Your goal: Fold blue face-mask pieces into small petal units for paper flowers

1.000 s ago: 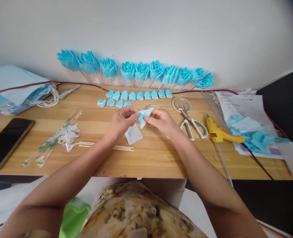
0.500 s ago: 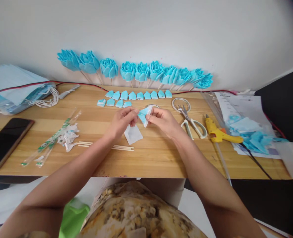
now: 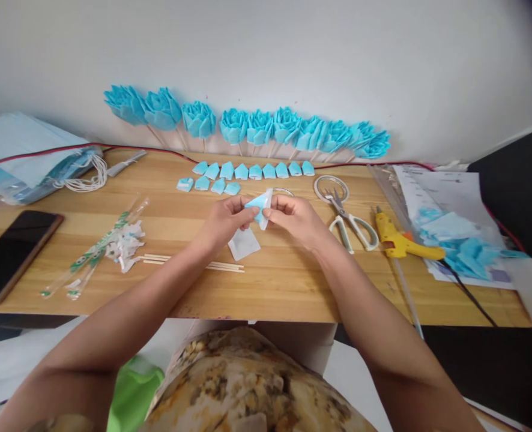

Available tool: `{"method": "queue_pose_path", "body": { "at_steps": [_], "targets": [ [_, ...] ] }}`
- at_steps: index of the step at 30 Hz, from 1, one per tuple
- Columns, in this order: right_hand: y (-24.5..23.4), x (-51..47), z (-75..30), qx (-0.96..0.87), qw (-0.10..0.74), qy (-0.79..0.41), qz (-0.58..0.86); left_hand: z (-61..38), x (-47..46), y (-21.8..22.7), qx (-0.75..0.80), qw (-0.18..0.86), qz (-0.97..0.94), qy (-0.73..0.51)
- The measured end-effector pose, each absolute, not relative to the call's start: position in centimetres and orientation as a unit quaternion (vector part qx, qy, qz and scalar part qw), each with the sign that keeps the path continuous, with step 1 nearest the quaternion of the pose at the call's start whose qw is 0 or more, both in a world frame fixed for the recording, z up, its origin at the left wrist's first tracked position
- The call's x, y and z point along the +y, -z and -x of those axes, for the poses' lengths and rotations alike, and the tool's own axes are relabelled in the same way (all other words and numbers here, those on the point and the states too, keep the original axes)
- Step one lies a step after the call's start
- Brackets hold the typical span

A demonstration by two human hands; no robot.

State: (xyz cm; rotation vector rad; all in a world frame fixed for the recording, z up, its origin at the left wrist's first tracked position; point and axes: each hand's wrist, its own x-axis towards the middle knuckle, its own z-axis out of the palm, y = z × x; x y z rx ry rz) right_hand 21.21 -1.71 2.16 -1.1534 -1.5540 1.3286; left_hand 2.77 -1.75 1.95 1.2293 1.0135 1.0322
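Between both hands is a folded piece of blue and white sheet (image 3: pixel 261 207), blue on its left and white along its right edge. My left hand (image 3: pixel 227 222) pinches its left part between thumb and fingers. The right edge is gripped by my right hand (image 3: pixel 295 217), thumb in front. Below them a small white square (image 3: pixel 244 244) lies on the wooden table, near my left fingers. Just behind the hands, several folded blue petals (image 3: pixel 241 171) lie in two rows. Thin wooden sticks (image 3: pixel 221 266) pass partly behind my left forearm.
Blue flowers on sticks (image 3: pixel 233 126) lean along the wall. On the right lie scissors (image 3: pixel 344 216), a tape roll (image 3: pixel 331 189), a yellow glue gun (image 3: pixel 396 240) and blue scraps (image 3: pixel 468 252). Leftward are a phone (image 3: pixel 16 255), clear wrappers (image 3: pixel 97 249) and a bag of blue sheets (image 3: pixel 36 159).
My left thumb and fingers have shifted further right over the blue part of the folded piece. The right hand keeps its grip. The whole view has shifted slightly.
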Motion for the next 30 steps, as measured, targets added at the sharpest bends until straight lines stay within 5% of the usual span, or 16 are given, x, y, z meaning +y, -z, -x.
{"method": "queue_pose_path", "body": {
  "at_steps": [15,23,30],
  "targets": [
    [-2.5,-2.0,-21.0,-0.662,0.327,-0.498,0.455,-2.6,-1.5,-1.7,0.435,0.566,-0.489,-0.502],
    [-2.0,-1.2,-21.8,-0.795,0.419,-0.072,0.433,-2.4,-1.0,-1.6,0.401,0.649,-0.412,-0.497],
    [-1.6,-1.5,-20.8,-0.832,0.397,-0.045,0.386,-2.8,-1.6,-1.9,0.390,0.663,-0.419,-0.482]
  ]
}}
